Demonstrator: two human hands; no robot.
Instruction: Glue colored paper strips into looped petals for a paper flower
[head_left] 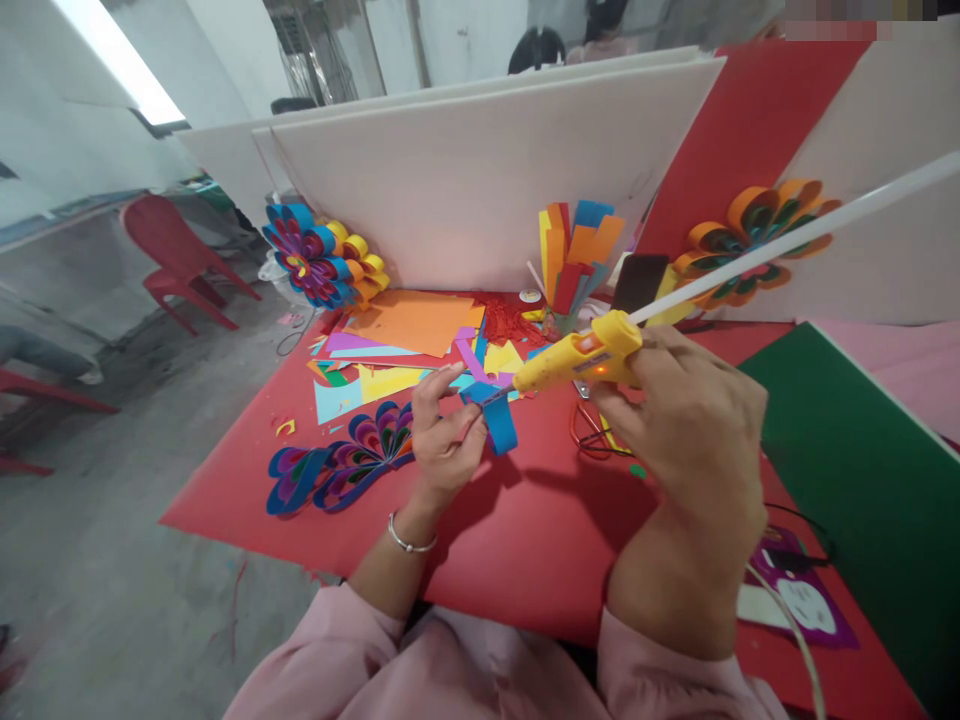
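My left hand (448, 432) pinches a curled blue paper strip (501, 424) between thumb and fingers above the red table. In my right hand (686, 420) is a yellow glue gun (574, 355), gripped by its handle, with a long white glue stick (795, 240) jutting from its back. An orange light glows on the gun's side. The nozzle points left and meets or nearly meets the blue strip; I cannot tell which. Left of my left hand lie multicoloured looped paper petals (360, 455) with blue outer bands.
Paper sheets and scraps (420, 325) cover the table's back, beside red shredded paper (510, 320). A holder of coloured strips (574, 250) and finished paper flowers (311, 255) stand against the white board (480, 170). Red scissors (589, 430) lie near the gun; a green board (847, 480) lies right.
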